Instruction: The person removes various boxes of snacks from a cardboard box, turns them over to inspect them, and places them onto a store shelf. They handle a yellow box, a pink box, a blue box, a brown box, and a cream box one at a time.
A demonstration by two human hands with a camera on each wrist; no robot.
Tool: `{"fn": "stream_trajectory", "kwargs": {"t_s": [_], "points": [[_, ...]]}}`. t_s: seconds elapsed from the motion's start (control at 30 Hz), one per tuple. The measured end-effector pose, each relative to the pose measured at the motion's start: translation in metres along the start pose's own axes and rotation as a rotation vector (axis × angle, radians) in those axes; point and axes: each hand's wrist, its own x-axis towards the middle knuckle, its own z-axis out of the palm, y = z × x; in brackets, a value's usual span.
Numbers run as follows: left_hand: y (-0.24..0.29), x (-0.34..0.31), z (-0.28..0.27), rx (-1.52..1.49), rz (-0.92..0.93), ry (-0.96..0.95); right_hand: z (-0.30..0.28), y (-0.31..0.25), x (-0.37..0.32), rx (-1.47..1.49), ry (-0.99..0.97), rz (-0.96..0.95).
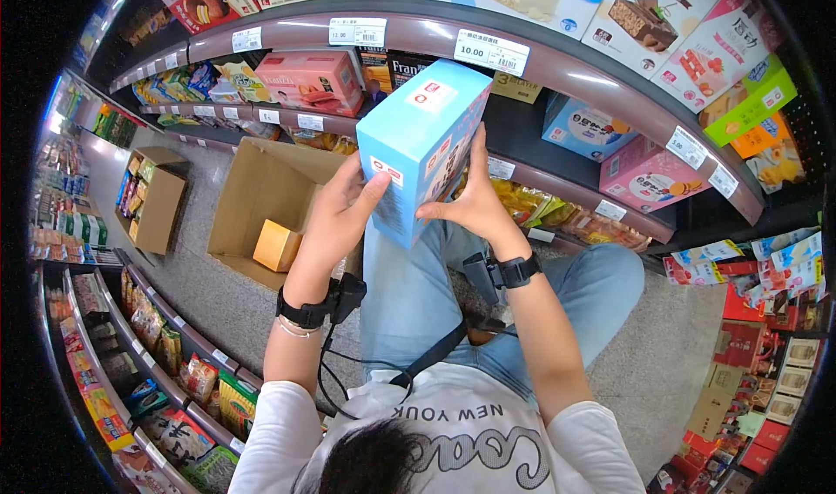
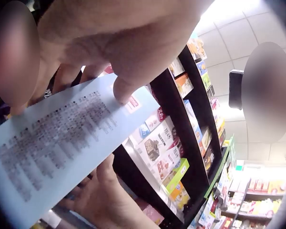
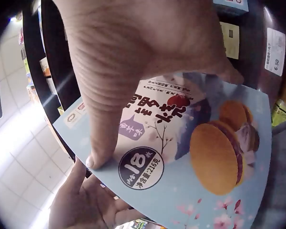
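A light blue snack box (image 1: 401, 133) with pictures of round filled cakes is tilted above the person's lap, in front of the shelf. My left hand (image 1: 338, 211) grips its left side, the thumb on the narrow panel of small print. On the other side, my right hand (image 1: 477, 200) holds the picture face, thumb near the lower edge. The left wrist view shows the box's text panel (image 2: 52, 138) under my left thumb. In the right wrist view, my right thumb presses beside the printed "18" on the picture face (image 3: 181, 143).
An open cardboard carton (image 1: 248, 189) stands on the floor to the left, with a small orange box (image 1: 278, 245) inside. Another carton (image 1: 157, 200) of packets is farther left. Ahead, a shelf edge (image 1: 418, 34) carries price tags; blue (image 1: 585, 128) and pink (image 1: 649, 174) boxes sit below it.
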Motion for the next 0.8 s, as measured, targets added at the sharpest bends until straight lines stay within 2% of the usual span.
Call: {"fn": "stream_trajectory", "kwargs": {"t_s": [0.1,0.2,0.3,0.43,0.5,0.67,0.8], "points": [[0.006,0.000,0.001,0.017,-0.040,0.003,0.001,0.002,-0.002,0.004,0.048,-0.036],[-0.004,-0.001,0.005,0.179,0.115,0.019,-0.004,-0.010,-0.004,0.041,0.122,0.010],[0.006,-0.002,0.018,0.479,0.215,0.052,-0.009,-0.007,-0.012,0.065,0.233,0.051],[-0.010,0.016,0.034,0.393,0.191,-0.034,-0.029,0.014,-0.028,0.057,0.373,0.045],[-0.016,0.026,0.046,0.402,0.198,-0.075,-0.044,0.012,-0.037,0.034,0.414,0.099],[-0.017,0.065,0.090,0.316,0.319,-0.261,-0.089,0.014,-0.055,0.074,0.549,0.132],[-0.020,0.099,0.131,0.230,0.392,-0.326,-0.120,0.018,-0.062,-0.159,0.692,0.091]]}}
